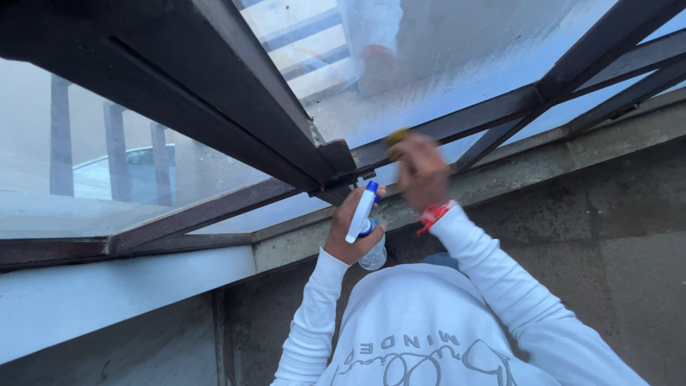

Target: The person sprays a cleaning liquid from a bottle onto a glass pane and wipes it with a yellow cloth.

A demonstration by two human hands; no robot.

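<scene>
Your left hand [350, 232] was wrapped around one spray bottle [364, 229], its white trigger head with a blue tip pointing up past your fingers and its clear body hanging below your palm. Your right hand [420, 171] was just beside it, raised a little higher and closed on one small yellowish pad [396, 135], which it pressed against the dark window frame [457, 123]; motion blurred the hand, so how the fingers sat was hard to tell. One red band [436, 213] circled your right wrist. Both sleeves [500, 279] were white. Above your hands two glass panes met at the frame: the pane [464, 64] over your right hand was streaked and cloudy, the pane [43, 150] beyond your left hand clearer. Below your hands ran one concrete ledge [543, 161].
</scene>
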